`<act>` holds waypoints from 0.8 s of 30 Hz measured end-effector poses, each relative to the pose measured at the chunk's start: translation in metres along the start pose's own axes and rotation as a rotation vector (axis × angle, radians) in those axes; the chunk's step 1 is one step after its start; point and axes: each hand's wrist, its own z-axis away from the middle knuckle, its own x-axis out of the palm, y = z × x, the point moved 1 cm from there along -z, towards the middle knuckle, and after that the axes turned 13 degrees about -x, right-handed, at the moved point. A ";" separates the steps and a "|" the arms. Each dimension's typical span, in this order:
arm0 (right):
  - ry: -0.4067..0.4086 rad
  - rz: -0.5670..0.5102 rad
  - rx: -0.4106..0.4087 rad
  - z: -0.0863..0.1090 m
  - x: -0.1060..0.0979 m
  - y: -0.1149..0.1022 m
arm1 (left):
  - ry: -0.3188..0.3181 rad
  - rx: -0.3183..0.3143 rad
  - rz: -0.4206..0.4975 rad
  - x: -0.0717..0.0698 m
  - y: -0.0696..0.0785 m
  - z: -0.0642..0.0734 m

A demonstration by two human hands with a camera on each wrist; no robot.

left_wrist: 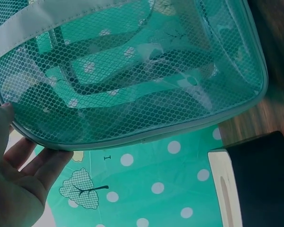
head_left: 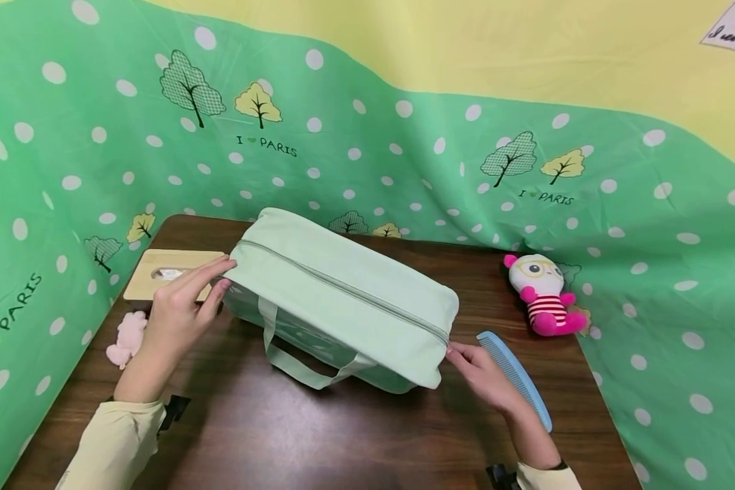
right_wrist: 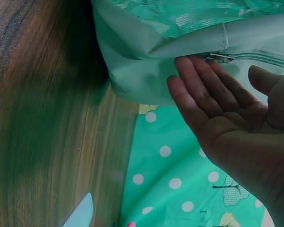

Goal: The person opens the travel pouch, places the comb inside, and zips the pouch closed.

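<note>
A pale green zippered bag [head_left: 349, 286] stands on the table, its zipper line running along the top and a strap handle hanging on the near side. At the bag's left end, my left hand [head_left: 180, 306] grips the edge between thumb and fingers. The left wrist view shows the bag's clear mesh-patterned side [left_wrist: 132, 80] above that hand [left_wrist: 23, 175]. My right hand [head_left: 486, 374] touches the other end. Its fingers lie fairly straight against the fabric beside the metal zipper pull [right_wrist: 219, 57], with the thumb apart in the right wrist view.
A blue comb [head_left: 517, 378] lies right of the bag, partly behind my right wrist. Farther right sits a pink and white plush toy [head_left: 546, 296]. At the left are a wood-topped tissue box [head_left: 147, 272] and a small pink plush [head_left: 128, 337]. Patterned green cloth [head_left: 355, 156] hangs around the table.
</note>
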 end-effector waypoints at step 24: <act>0.015 -0.160 0.153 -0.005 -0.003 0.002 | 0.043 -0.048 0.004 0.005 -0.001 0.000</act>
